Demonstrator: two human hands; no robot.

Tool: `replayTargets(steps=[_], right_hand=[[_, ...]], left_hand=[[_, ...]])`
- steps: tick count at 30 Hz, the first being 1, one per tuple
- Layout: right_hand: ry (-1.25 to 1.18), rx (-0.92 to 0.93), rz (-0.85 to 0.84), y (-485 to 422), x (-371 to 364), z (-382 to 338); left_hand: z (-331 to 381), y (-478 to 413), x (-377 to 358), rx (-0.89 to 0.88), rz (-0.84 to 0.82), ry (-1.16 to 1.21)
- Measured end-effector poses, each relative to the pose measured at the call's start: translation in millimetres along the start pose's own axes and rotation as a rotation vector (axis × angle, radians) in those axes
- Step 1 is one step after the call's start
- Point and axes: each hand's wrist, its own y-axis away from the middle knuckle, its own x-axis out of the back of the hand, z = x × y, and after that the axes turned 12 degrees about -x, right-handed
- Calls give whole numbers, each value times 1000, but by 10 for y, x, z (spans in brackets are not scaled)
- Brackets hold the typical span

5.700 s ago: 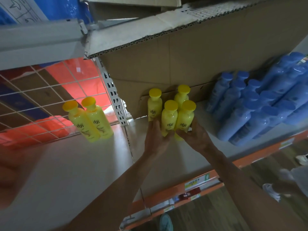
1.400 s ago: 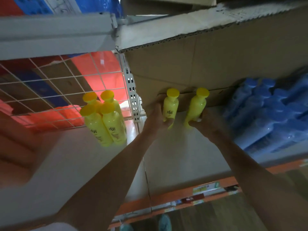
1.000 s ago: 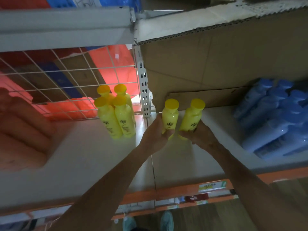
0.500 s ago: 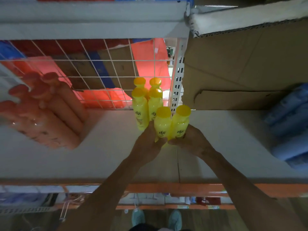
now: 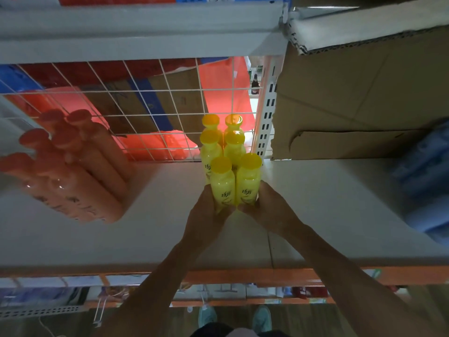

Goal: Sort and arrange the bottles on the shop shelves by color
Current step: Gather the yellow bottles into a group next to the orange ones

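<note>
Two yellow bottles with yellow caps stand side by side on the white shelf (image 5: 315, 215). My left hand (image 5: 206, 207) grips the left yellow bottle (image 5: 222, 183) at its base. My right hand (image 5: 269, 205) grips the right yellow bottle (image 5: 247, 181) the same way. Directly behind them stands a block of several more yellow bottles (image 5: 221, 139), close against the held pair. Orange bottles (image 5: 70, 166) are grouped at the shelf's left. Blue bottles (image 5: 425, 178), blurred, are at the right edge.
A wire grid back panel (image 5: 126, 105) closes the left bay, with a perforated upright post (image 5: 266, 117) beside it. A large cardboard box (image 5: 364, 93) fills the back right. The shelf's orange front rail (image 5: 243, 278) runs below my arms.
Both hands have carried the two yellow bottles leftward from in front of the cardboard box to just in front of the yellow block. The view has swung left, revealing the orange bottles.
</note>
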Motion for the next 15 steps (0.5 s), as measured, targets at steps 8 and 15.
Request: replayTargets(steps=[8,15], right_hand=[[-40,-75,63,71,-199,-16],[13,-115,100,40,-349,-106]], left_hand=[[-68,-12,96,-35,21,-73],[-60,-31,127,-45,-24,-88]])
